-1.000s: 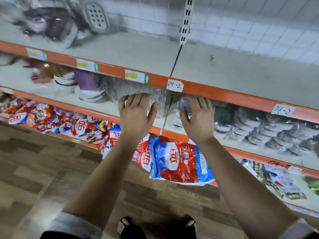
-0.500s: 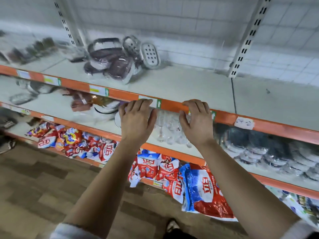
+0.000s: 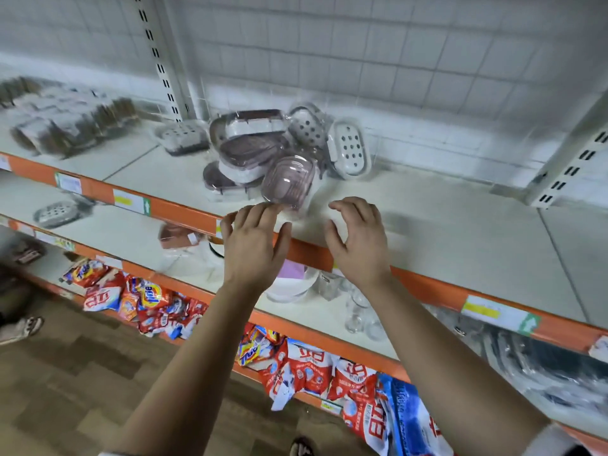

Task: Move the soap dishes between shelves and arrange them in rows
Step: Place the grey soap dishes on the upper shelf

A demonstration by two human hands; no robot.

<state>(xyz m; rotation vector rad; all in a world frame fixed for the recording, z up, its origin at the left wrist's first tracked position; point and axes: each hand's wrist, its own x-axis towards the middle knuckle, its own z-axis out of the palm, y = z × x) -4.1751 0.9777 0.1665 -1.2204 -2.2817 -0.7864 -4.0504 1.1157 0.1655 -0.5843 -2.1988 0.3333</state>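
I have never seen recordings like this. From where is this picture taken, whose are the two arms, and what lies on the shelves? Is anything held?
The camera sits on a person's head and looks forward and down, so both arms are that person's own. The left hand and right hand reach over the upper shelf, fingers relaxed, holding nothing. Just beyond them lies an untidy pile of soap dishes. The left hand is close to a pink-lidded dish, but blur hides whether they touch. On the shelf below stand glasses, lower still detergent bags.
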